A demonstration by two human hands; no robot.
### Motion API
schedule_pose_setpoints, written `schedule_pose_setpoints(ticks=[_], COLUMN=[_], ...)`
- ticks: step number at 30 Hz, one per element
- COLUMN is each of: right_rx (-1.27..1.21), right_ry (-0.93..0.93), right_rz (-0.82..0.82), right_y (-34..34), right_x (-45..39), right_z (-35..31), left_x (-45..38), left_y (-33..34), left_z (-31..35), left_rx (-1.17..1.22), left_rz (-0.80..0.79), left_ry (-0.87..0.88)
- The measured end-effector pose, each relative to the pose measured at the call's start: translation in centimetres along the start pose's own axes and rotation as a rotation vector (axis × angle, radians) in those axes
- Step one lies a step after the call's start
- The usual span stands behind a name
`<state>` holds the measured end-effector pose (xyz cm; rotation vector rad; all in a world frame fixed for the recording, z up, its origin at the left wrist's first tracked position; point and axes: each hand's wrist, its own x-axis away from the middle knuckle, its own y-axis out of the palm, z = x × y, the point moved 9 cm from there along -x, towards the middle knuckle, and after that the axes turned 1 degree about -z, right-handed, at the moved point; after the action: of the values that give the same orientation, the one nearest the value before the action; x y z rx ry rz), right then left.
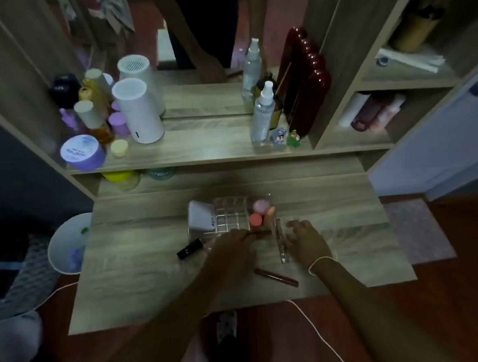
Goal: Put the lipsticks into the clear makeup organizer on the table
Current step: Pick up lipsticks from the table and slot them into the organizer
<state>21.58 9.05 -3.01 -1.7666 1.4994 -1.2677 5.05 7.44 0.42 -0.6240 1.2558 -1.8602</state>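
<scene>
The clear makeup organizer (230, 213) stands mid-table, its grid cells bare, with pink and orange sponges (261, 212) in its right section. My left hand (232, 250) rests at its front edge, fingers closed on a slim brown lipstick (261, 232). To the right, my right hand (306, 241) lies on the table with fingers apart beside a clear tube lipstick (281, 242). A black lipstick (189, 249) lies left of my left hand. Near the front edge lies another brown lipstick (276, 277).
A white pouch (200, 216) leans at the organizer's left. The upper shelf (199, 146) holds jars, bottles, a white cylinder (138, 114), spray bottles (262, 114) and a dark red mirror frame (306, 86). A white bin (68, 244) stands left of the table.
</scene>
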Motion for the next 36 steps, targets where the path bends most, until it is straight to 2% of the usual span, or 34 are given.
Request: schedule_pose_setpoints(ticks=[2,7,12,18,21,24,30,33,36], right_rx=[-0.041,-0.046,-0.031,-0.073,-0.112,-0.152,-0.301,-0.355,-0.352], right_ry=[0.035,0.066,0.086,0.114,0.141,0.159,0.185,0.125,-0.015], right_rz=[0.015,-0.017,0.017,0.032,0.051,0.094,0.161,0.161,0.130], right_y=[0.1,1.3,1.5,1.2,0.4,-1.2,-4.9,-6.4,-7.1], right_x=[-0.3,-0.5,-0.9,-1.0,-0.9,-0.6,-0.9,-1.6,-2.9], right_z=[0.1,0.2,0.3,1.1,1.5,1.4,0.6,-1.2,-4.0], left_x=[-0.7,-1.7,-2.3,-2.9,-3.0,-3.1,-2.7,-2.0,-1.3], left_y=[0.3,1.1,2.7,4.8,5.0,5.5,0.0,-2.5,-4.6], left_z=[0.2,0.6,0.3,-0.5,-0.7,-0.7,-0.8,-2.6,-4.6], left_rx=[0.018,-0.163,-0.235,-0.327,-0.334,-0.205,0.236,0.330,0.435], left_rz=[-0.010,0.004,-0.025,-0.181,-0.191,-0.179,0.085,0.170,0.273], left_ry=[0.007,0.052,0.042,-0.041,-0.051,-0.077,-0.126,-0.246,-0.368])
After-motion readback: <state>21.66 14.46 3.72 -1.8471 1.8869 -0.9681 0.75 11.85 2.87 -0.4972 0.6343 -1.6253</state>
